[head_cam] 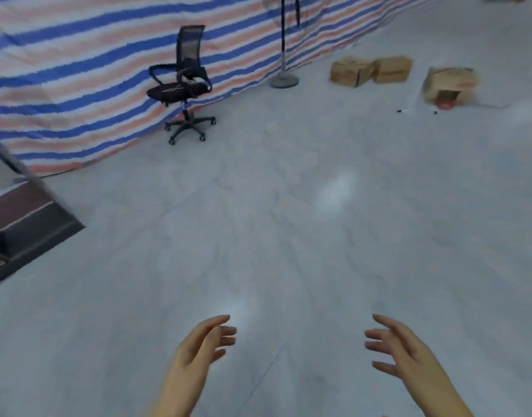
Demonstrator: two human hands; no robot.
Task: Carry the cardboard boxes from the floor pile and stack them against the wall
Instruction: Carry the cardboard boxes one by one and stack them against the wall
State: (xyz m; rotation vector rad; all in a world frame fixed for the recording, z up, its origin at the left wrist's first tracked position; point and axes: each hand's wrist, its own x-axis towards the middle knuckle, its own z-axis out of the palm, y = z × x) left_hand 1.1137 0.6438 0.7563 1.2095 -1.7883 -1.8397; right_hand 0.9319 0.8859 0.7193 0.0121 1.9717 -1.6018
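Note:
Three brown cardboard boxes lie on the grey floor at the far right. One box (350, 72) and a second box (392, 69) sit side by side near the striped tarp wall (78, 70). A third box (449, 85) lies apart to their right, torn open at the front with something red showing. My left hand (203, 344) and my right hand (400, 347) are held out low in front of me, palms facing each other, fingers spread, holding nothing. Both hands are far from the boxes.
A black office chair (183, 85) stands by the tarp. A fan stand with a round base (284, 79) is left of the boxes. A dark piece of furniture (24, 224) juts in at the left edge. A pen-like item (404, 110) lies on the floor.

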